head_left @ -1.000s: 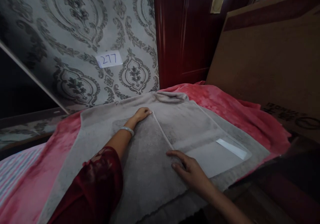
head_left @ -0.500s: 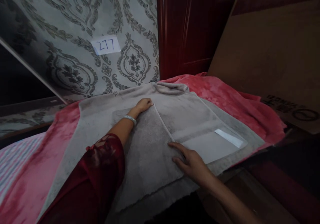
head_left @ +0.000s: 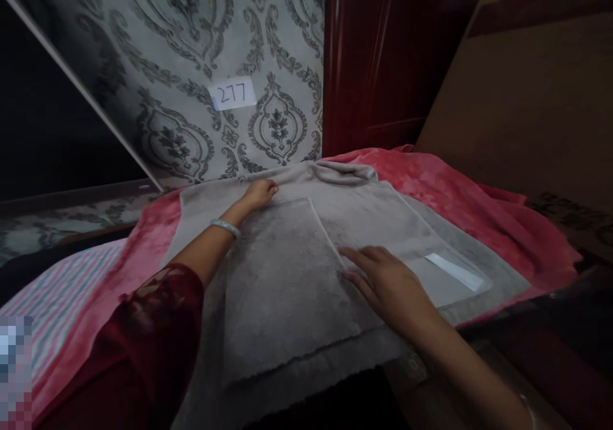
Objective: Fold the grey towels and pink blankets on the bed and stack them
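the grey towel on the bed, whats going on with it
A person has the grey towel spread over a pink blanket, one part folded over. The left hand presses flat near the far edge of the fold, and the right hand lies open on the fold's near edge.

"277" on paper label [head_left: 232, 94], patterned wall [head_left: 191, 46].

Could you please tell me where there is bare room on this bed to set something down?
Free: pink fleece blanket between grey plush towel and brown cardboard box; striped sheet at left. Crowded: the towel's middle, under left hand, right hand and clear flat board.
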A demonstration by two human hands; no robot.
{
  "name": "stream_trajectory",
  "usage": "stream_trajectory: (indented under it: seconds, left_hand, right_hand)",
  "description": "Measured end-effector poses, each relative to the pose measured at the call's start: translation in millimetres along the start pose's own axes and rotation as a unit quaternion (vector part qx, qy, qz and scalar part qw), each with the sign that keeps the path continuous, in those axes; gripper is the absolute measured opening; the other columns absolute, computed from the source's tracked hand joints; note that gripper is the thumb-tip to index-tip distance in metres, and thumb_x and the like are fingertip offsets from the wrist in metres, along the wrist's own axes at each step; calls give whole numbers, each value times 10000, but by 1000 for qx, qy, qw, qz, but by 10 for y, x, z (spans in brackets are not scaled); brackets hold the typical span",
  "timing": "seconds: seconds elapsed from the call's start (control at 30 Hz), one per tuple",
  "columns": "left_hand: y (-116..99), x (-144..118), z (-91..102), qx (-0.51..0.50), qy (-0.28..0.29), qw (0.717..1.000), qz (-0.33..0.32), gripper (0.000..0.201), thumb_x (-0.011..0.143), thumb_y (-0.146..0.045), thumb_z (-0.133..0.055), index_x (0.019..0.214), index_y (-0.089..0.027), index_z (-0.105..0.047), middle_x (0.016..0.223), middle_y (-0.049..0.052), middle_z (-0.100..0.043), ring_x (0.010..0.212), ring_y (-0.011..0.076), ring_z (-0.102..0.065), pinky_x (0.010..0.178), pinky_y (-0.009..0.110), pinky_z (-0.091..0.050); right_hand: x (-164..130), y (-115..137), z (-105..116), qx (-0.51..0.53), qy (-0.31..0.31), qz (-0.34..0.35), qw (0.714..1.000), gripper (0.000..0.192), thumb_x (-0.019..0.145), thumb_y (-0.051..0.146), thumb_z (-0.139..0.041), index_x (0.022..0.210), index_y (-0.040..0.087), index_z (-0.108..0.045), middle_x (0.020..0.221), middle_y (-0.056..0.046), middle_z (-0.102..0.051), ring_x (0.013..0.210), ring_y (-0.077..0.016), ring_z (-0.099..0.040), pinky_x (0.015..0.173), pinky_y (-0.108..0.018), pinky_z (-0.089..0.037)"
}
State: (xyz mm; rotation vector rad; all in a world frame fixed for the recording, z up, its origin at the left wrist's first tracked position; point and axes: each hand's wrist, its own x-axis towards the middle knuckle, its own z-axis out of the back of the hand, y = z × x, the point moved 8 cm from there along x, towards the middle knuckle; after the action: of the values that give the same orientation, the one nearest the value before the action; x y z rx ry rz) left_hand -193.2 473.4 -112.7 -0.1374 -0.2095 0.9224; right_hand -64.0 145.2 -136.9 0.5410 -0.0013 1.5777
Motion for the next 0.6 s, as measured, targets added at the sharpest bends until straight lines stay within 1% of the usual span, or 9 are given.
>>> stream_trajectory:
  seconds: [0.03,0.1,0.17,0.23,0.3,0.4,0.47,0.53,0.6]
  left_hand:
    - [84,-120,70,10,1,1000,10,390,954,-307,-479,1217,-110,-688,1237,142,-716,1158,254,-649,1003,323,-473]
    - [213,-389,132,27,-3,999,24,462,968,-331,-455,1326,-95,-628,1329,167,-669,1244,271,-609,1062,363,-445]
    - [284,-658,62,46,-6,998,29,530,983,-373,-433,1436,-119,-537,1456,169,-576,1367,285,-512,1141,429,-379]
    - [324,-880,-145,80,15,996,31,566,997,-423,-407,1502,-175,-464,1562,150,-462,1465,304,-389,1193,524,-293]
    - [351,-1026,-390,111,46,992,32,589,1009,-465,-361,1545,-222,-401,1629,135,-356,1513,317,-300,1206,598,-223]
    - [383,-1096,-577,118,60,991,34,616,1022,-481,-285,1585,-233,-316,1657,134,-288,1529,310,-266,1214,614,-183]
    - [402,-1094,-583,103,75,991,40,623,1019,-478,-290,1591,-232,-300,1661,131,-276,1534,294,-258,1218,596,-193]
    - [409,-1109,-489,89,72,992,57,627,1012,-468,-317,1589,-222,-303,1670,132,-243,1542,288,-234,1217,580,-214]
    - [363,-1175,-339,84,45,993,72,628,1004,-453,-343,1577,-196,-329,1671,148,-227,1548,300,-211,1217,577,-222]
  right_hand:
    - [115,134,25,-6,-26,33,999,451,983,351,-526,1416,246,-594,1268,-127,-675,1181,-298,-626,985,-477,-516]
    - [308,377,-104,-17,-31,85,996,568,967,407,-571,1512,273,-483,1516,-114,-498,1415,-334,-425,1129,-561,-386]
    - [420,514,-428,-30,24,107,994,666,943,473,-606,1558,313,-407,1635,-87,-325,1514,-375,-232,1173,-634,-272]
    - [429,535,-801,-35,100,107,989,702,931,529,-606,1567,324,-391,1660,-83,-263,1527,-411,-159,1171,-674,-223]
    - [379,486,-1059,-33,142,97,985,706,941,556,-576,1577,320,-376,1669,-83,-233,1528,-426,-136,1174,-686,-192]
    - [300,418,-1170,-28,146,88,985,697,961,561,-535,1590,335,-339,1683,-63,-177,1537,-418,-98,1188,-678,-148]
    - [286,400,-1144,-24,151,84,985,698,959,565,-535,1590,343,-337,1685,-55,-167,1539,-416,-87,1190,-672,-143]
    - [335,401,-1091,-20,171,84,982,689,949,565,-552,1576,346,-369,1679,-59,-193,1533,-421,-119,1180,-666,-178]
    - [487,412,-1012,-12,187,82,979,622,964,522,-540,1542,315,-443,1629,-91,-333,1491,-398,-279,1164,-617,-258]
